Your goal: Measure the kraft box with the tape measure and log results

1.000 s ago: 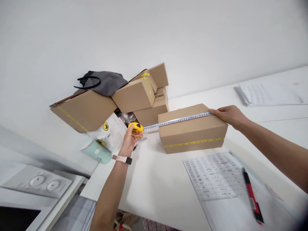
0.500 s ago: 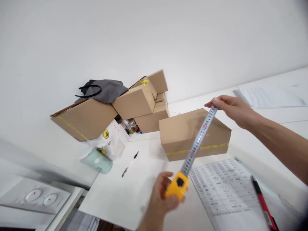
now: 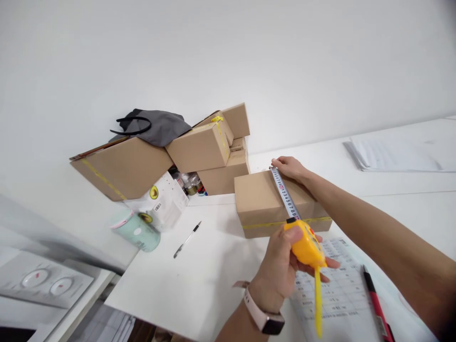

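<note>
A brown cardboard box [image 3: 260,202] with a yellow tape strip lies on the white table [image 3: 199,280]. My left hand [image 3: 281,266] is closed round the yellow tape measure case [image 3: 307,247] at the box's near edge. The steel tape blade [image 3: 284,194] runs across the box top, front to back. My right hand [image 3: 290,167] pins the blade's end at the box's far edge, fingers closed on it. A yellow strap hangs down from the case.
A heap of cardboard boxes [image 3: 199,147] with a grey bag [image 3: 155,126] stands behind. A mint cup [image 3: 137,231], a white carton [image 3: 162,202], a pen [image 3: 187,240], a printed sheet [image 3: 335,285], a red-black marker [image 3: 377,304] and a paper stack [image 3: 395,154] lie about.
The tape lay along the box's length a second ago. Both hands swung it round: the case came to the near edge, the blade's end went to the far edge, across the width.
</note>
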